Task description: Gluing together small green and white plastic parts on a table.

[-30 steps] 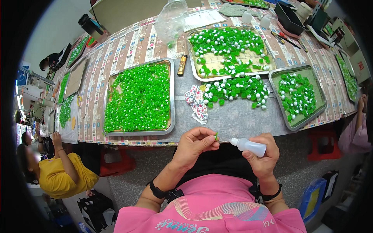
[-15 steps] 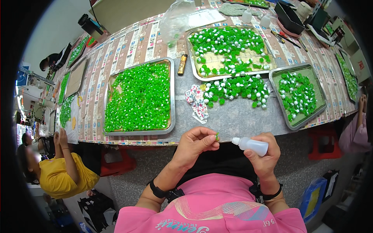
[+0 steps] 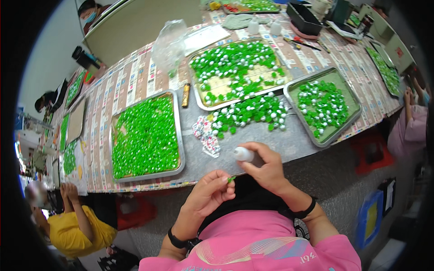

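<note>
A small green plastic piece is pinched between the thumb and fingertips of my left hand, just past the table's near edge. My right hand grips a white squeeze bottle a little higher and to the right, apart from the piece. The bottle appears foreshortened, so I cannot tell which way its nozzle points. Beyond my hands, a loose heap of green pieces with white balls lies on the grey sheet. Beside the heap is a crumpled floral cloth.
To the left stands a metal tray full of green pieces. A far tray and a right tray hold green-and-white pieces. A gold-coloured stick-like object lies between trays. A person in yellow sits at left.
My right hand has moved forward and left, turning the bottle from lying sideways. My left hand still pinches the green piece, slightly lower. The whole view has shifted, and a masked person shows at upper left.
</note>
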A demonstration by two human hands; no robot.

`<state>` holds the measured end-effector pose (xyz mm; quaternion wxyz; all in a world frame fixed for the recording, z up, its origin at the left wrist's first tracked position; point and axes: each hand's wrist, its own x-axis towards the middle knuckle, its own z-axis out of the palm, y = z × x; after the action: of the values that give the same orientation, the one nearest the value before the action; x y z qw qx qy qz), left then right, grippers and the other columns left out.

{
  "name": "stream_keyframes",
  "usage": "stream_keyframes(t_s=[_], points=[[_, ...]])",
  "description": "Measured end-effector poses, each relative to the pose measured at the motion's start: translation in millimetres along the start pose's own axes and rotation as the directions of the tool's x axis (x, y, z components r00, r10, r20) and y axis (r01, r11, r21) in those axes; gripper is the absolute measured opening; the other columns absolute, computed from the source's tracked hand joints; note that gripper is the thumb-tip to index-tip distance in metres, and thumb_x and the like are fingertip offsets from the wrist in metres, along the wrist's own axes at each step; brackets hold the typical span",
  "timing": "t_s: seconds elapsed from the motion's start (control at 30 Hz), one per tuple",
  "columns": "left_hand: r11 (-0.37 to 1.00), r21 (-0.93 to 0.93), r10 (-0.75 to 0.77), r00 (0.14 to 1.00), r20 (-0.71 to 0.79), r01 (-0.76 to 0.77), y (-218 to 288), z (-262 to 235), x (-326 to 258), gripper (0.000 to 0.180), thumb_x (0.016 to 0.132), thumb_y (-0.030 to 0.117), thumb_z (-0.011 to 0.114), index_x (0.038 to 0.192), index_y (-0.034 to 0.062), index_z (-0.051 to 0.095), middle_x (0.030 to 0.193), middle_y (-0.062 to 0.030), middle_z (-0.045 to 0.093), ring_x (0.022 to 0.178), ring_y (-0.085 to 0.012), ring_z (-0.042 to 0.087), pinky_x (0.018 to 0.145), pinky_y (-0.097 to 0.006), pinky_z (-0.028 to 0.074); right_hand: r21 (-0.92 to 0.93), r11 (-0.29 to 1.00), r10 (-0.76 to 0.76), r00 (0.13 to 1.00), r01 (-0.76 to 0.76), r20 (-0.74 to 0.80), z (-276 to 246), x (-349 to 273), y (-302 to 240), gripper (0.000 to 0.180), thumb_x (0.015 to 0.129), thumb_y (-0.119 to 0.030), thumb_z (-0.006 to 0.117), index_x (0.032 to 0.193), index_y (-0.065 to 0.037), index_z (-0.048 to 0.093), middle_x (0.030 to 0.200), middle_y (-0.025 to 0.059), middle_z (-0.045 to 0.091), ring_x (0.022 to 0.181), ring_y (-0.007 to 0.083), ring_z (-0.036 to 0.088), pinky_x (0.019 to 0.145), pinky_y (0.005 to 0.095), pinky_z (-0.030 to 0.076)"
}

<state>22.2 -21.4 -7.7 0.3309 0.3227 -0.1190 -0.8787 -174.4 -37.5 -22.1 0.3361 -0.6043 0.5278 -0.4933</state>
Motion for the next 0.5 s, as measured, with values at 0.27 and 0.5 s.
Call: stream_keyframes(t_s=[0.27, 0.5], points=[[0.996, 0.02, -0.083, 0.996, -0.024, 0.084, -3.4, -5.4, -5.6, 0.005, 0.09, 0.007, 0.056, 0.091, 0.0022, 0.058, 0.083, -0.0103, 0.063, 0.071, -0.0165, 0.062, 0.065, -0.031, 0.057, -0.007, 0.997, -0.076, 0.997, 0.076, 0.019, -16.2, 4.9, -10.6, 0.034, 0.073, -0.004, 0.069, 0.106, -0.005, 0.062, 0.102, 0.0116, 0.064, 0.096, 0.0273, 0.061, 0.082, 0.0361, 0.048], [0.995, 0.073, -0.064, 0.998, -0.019, 0.066, -5.7, -0.4, -8.9, 0.005, 0.09, 0.006, 0.058, 0.092, 0.0023, 0.058, 0.085, -0.0099, 0.064, 0.073, -0.0165, 0.064, 0.069, -0.03, 0.057, -0.489, 0.831, -0.341, 0.938, 0.265, -0.071, -57.0, 30.6, 15.1, 0.022, 0.073, 0.002, 0.064, 0.094, -0.004, 0.065, 0.099, 0.0104, 0.063, 0.087, 0.0298, 0.056, 0.077, 0.0366, 0.046]])
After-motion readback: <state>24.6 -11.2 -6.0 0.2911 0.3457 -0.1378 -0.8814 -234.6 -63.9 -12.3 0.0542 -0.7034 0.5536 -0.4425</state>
